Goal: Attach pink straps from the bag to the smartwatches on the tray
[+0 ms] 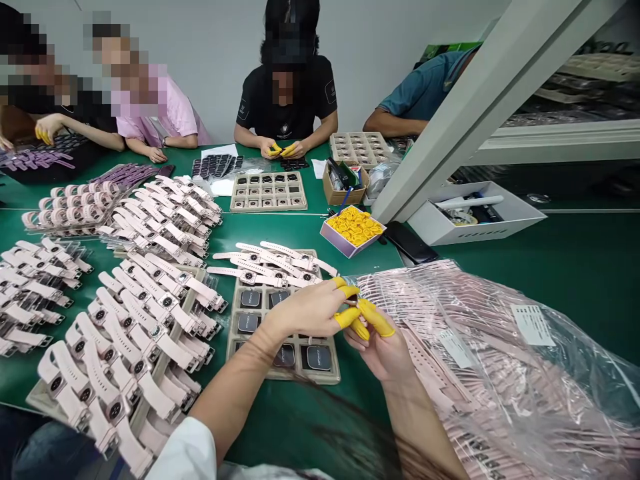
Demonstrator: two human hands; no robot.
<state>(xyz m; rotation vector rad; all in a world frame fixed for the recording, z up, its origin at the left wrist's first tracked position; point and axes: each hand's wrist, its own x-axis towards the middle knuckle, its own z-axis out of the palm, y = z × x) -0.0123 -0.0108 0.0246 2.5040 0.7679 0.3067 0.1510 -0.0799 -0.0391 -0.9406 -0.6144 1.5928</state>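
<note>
My left hand (320, 308) and my right hand (379, 333) meet above the table, yellow finger cots on several fingertips. Pinched between them is a small watch case (353, 300) with a dark face, mostly hidden by the fingers. Below my left forearm lies a moulded tray (333, 381) with square watch cases (317, 358) in its compartments. Across the tray's far end rest several watches with pale pink straps (280, 277). Beside my right hand, loose pink straps (430, 370) spill from a clear plastic bag (500, 320).
Piles of pink-strapped watches (135, 333) cover the left side. A box of yellow finger cots (349, 250), a black phone-like object (411, 243) and a white box (480, 227) stand near a slanted frame post (480, 100). Across the table, a co-worker (285, 93) handles small parts; other people sit nearby.
</note>
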